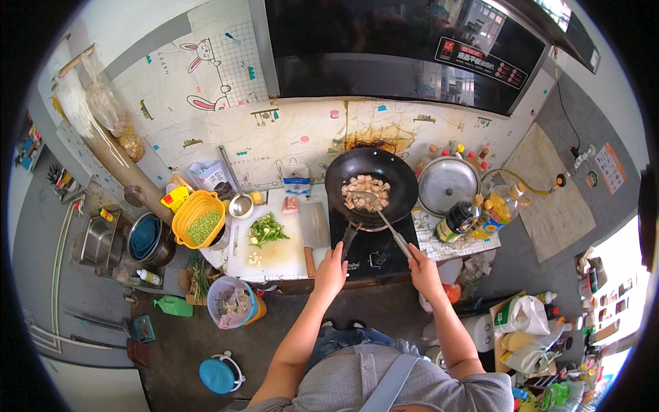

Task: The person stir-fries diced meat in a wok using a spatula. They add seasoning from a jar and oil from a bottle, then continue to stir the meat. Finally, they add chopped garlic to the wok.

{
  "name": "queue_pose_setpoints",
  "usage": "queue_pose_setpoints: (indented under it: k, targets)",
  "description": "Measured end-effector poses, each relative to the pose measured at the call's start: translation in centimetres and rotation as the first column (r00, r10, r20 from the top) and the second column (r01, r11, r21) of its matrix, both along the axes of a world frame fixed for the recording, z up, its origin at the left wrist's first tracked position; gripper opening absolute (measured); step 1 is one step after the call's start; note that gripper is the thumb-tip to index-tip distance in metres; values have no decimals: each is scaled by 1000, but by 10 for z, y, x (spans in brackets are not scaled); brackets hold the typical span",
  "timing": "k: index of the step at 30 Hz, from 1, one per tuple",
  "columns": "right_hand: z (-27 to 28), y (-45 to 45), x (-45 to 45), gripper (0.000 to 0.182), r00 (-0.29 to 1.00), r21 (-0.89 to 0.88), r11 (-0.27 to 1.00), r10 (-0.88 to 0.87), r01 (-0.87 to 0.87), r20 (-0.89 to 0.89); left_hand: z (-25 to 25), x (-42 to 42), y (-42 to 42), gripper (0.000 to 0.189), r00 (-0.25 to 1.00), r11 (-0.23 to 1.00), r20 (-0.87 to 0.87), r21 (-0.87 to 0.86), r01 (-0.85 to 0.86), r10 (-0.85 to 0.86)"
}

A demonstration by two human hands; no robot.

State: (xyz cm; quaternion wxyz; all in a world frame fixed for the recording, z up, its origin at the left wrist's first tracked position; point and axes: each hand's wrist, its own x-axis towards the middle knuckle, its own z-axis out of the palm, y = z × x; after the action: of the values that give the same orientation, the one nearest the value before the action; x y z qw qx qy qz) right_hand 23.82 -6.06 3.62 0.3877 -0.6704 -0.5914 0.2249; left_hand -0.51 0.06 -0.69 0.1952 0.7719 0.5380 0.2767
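Observation:
A black wok (pixel 401 177) stands on the black gas stove (pixel 394 252), with diced meat (pixel 368 191) inside. My left hand (pixel 331 273) is at the lower end of the wok's dark handle (pixel 350 239) and closed around it. In my right hand (pixel 425 272) is the handle of a metal spatula (pixel 396 234), whose blade lies among the meat. Left of the stove, a white cutting board (pixel 283 261) bears chopped green peppers (pixel 267 229), chopped garlic (pixel 254 258) and a cleaver (pixel 314 226) with a wooden handle. A small piece of meat (pixel 291 204) lies behind them.
A yellow basket (pixel 176 226) of green beans or peas and a metal ladle (pixel 240 205) are left of the board. Right of the wok stand a metal lid (pixel 449 185), a dark sauce bottle (pixel 458 219) and an oil bottle (pixel 502 206). A lined bin (pixel 255 309) stands below the counter.

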Motion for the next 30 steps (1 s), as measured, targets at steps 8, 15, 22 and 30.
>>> queue_pose_setpoints:
  k: [8, 15, 22, 30]
  targets:
    - [-1, 0, -6, 35, 993, -45, 999, 15, -9, 117, -5, 0, 2, 51, 1000, 997, -15, 70, 9, -8]
    - [32, -15, 3, 38, 934, 32, 999, -7, -5, 358, -3, 0, 0, 50, 997, 991, -71, 132, 3, 6]
    - [13, -5, 7, 40, 862, 5, 1000, 23, -29, 506, 0, 0, 1, 51, 997, 995, -73, 99, 13, -6]
    - [32, -7, 11, 42, 824, -10, 999, 33, -33, 566, 1, 0, 1, 51, 996, 998, -94, 64, 11, -5]
